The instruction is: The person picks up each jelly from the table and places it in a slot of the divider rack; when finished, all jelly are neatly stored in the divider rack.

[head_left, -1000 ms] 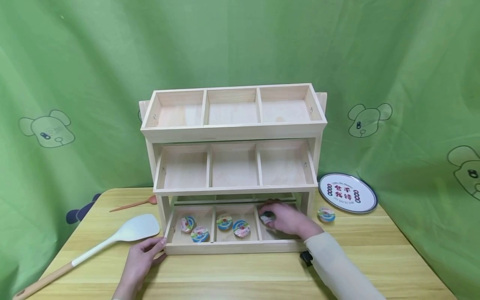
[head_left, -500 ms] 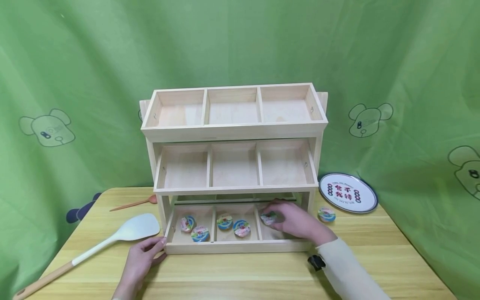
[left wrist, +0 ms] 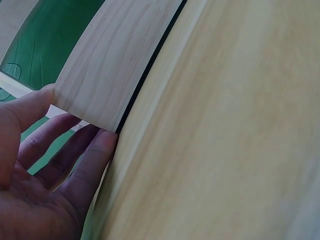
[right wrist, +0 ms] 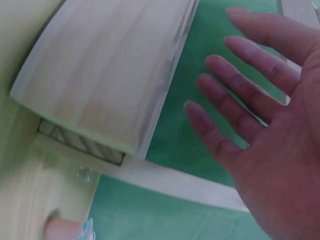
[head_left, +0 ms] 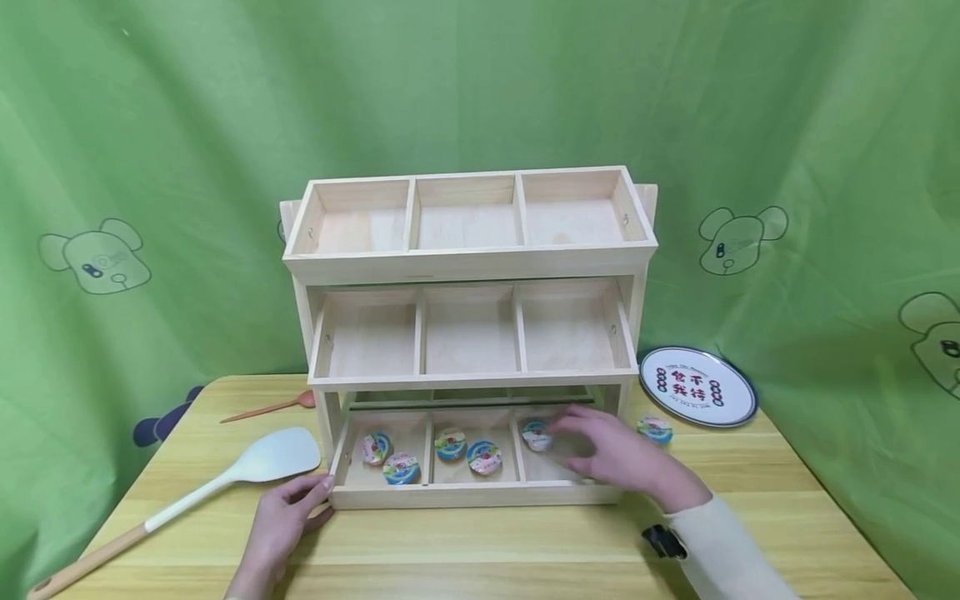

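In the head view, my left hand (head_left: 281, 527) holds the left front corner of the bottom tray (head_left: 480, 497) of a wooden three-tier rack. The left wrist view has the thumb at the tray's upper edge and a fingertip near its lower edge. My right hand (head_left: 618, 450) hovers over the tray's right compartment with spread fingers, holding nothing. Left of its fingertips, one small jelly cup (head_left: 537, 435) with a printed lid lies in that compartment. Two jelly cups (head_left: 401, 468) lie in the left compartment and two more jelly cups (head_left: 484, 457) in the middle one.
Another jelly cup (head_left: 655, 429) sits on the table right of the rack, before an oval plate (head_left: 697, 387). A white spatula (head_left: 273, 456) and a small orange spoon (head_left: 270, 408) lie at the left. The middle tray (head_left: 472, 333) overhangs the bottom one.
My right hand has let go of the jelly cup in the right compartment and drawn back to the right, its fingers opening. The left hand stays at the tray corner.
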Motion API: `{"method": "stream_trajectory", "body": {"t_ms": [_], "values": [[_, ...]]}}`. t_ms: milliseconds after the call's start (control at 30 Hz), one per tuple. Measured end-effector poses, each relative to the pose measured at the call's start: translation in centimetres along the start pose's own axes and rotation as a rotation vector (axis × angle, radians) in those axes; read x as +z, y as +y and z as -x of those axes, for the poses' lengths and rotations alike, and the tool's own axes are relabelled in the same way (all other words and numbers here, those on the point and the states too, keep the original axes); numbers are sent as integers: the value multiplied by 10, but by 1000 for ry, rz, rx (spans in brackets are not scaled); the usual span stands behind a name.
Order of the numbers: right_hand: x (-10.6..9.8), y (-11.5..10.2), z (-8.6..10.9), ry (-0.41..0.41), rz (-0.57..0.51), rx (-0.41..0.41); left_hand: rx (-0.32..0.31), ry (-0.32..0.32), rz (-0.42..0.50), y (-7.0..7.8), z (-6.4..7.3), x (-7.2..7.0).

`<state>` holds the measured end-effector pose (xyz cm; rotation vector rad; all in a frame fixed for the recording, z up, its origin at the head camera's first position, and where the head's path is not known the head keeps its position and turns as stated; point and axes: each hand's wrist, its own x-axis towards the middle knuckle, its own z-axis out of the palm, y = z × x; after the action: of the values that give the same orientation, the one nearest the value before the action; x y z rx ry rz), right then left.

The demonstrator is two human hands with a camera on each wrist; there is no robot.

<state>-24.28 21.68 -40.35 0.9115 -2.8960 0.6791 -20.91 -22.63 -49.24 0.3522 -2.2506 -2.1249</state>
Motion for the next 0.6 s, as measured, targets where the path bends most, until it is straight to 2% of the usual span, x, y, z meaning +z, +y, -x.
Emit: {"method": "stream_trajectory", "body": {"t_ms": [300, 600], "values": [[-13, -1, 15, 3, 10, 34, -4, -4, -5, 1, 0, 0], [-18, 5, 32, 75, 13, 66, -7, -7, -4, 1, 1, 0]]}}
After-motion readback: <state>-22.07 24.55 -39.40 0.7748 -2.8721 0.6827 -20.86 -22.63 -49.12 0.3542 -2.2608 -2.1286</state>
